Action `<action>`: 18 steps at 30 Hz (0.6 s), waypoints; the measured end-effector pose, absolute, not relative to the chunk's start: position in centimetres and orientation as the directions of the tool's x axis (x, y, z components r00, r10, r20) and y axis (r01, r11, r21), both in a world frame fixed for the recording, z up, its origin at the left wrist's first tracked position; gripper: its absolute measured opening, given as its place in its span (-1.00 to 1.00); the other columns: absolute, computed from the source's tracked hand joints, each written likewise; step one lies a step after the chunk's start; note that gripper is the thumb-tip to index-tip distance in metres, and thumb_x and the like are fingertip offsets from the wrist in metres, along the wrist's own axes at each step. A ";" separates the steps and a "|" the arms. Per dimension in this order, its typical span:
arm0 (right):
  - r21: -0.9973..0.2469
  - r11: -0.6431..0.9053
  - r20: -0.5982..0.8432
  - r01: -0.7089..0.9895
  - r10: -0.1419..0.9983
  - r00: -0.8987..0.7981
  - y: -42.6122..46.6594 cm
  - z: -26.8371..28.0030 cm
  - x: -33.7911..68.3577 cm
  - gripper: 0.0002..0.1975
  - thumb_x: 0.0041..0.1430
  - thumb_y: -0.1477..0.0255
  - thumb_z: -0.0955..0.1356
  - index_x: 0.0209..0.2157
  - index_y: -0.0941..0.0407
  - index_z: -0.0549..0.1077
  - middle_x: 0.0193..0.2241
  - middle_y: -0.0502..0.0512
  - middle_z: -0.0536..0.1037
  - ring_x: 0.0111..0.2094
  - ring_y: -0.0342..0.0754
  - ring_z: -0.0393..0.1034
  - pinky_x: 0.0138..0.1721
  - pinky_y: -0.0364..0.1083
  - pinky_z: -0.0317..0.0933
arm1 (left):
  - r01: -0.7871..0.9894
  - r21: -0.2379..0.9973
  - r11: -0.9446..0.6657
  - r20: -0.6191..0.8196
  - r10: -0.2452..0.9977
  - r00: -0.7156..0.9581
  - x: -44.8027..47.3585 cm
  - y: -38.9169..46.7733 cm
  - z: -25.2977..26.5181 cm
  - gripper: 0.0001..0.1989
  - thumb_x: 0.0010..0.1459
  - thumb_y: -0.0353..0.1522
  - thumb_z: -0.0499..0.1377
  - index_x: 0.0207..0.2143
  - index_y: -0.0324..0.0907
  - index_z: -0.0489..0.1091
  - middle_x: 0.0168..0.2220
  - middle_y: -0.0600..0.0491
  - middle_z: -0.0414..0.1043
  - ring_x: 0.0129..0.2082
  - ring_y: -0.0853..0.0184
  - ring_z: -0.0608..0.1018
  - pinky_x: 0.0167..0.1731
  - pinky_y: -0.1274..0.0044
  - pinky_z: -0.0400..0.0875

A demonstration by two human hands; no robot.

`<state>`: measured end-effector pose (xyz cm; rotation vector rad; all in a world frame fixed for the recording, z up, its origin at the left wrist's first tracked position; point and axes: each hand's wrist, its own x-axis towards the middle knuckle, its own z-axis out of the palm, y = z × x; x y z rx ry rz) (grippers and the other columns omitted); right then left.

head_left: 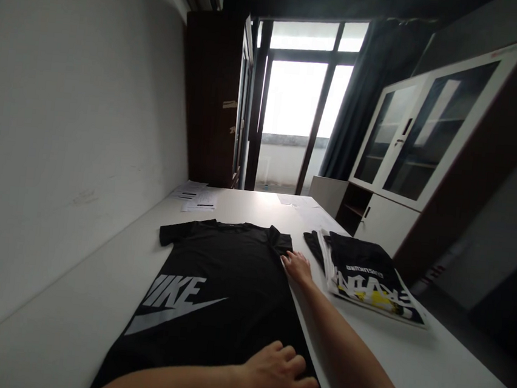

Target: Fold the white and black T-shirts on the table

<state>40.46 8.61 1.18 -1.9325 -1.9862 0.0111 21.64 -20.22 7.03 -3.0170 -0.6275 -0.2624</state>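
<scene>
A black T-shirt (241, 278) lies spread on the white table (64, 309), its collar at the far end. A large grey NIKE print runs over its left part. My right hand (296, 266) reaches to the shirt's right edge just below the sleeve, fingers bent in on the cloth. Nearer to me, my left hand (275, 372) crosses over the shirt, its fingers curled down at the right edge; the fingertips are partly hidden. To the right of my right arm is a stack of folded shirts (370, 272), the top one black with white and yellow print.
Paper sheets (198, 199) lie at the table's far left, more paper (303, 207) at the far right. A white wall (76, 140) borders the left side. Beyond the table stand a dark cabinet (210, 104), a glazed door (295, 100) and a white glass-fronted cabinet (416, 142).
</scene>
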 end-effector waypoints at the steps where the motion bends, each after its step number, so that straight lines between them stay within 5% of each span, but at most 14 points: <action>1: -0.265 0.068 0.264 0.962 0.965 0.005 8.7 1.2 40.5 -0.49 0.38 0.13 0.23 0.17 0.07 0.52 0.22 0.23 0.44 0.30 0.19 0.21 0.29 0.11 0.05 | 0.394 0.003 -0.919 0.182 0.388 0.904 21.6 -20.1 7.0 -0.43 0.35 0.06 0.04 0.18 -0.12 0.28 -0.12 -0.04 0.48 -0.17 0.15 0.52 -0.24 0.37 0.35; 8: -0.364 0.125 0.315 0.923 0.949 -0.004 9.0 2.0 40.5 -0.58 0.34 0.20 0.25 0.03 0.06 0.61 0.05 0.19 0.57 0.16 0.11 0.38 0.22 0.00 0.16 | 0.371 0.101 -0.923 0.162 0.383 0.909 21.4 -19.9 7.5 -0.40 0.42 -0.18 0.01 0.43 0.01 -0.06 -0.13 0.07 0.53 -0.19 0.25 0.58 -0.29 0.44 0.34; 18: -0.770 0.214 0.334 0.601 0.938 0.095 9.6 2.0 41.2 -0.54 0.28 0.16 0.24 0.01 0.04 0.62 0.00 0.11 0.63 0.07 0.10 0.49 0.13 0.02 0.30 | 0.357 0.175 -0.917 0.198 0.388 0.900 21.1 -19.3 6.8 -0.54 0.35 -0.28 0.08 0.28 0.08 0.23 -0.16 0.14 0.53 -0.21 0.33 0.59 -0.23 0.48 0.37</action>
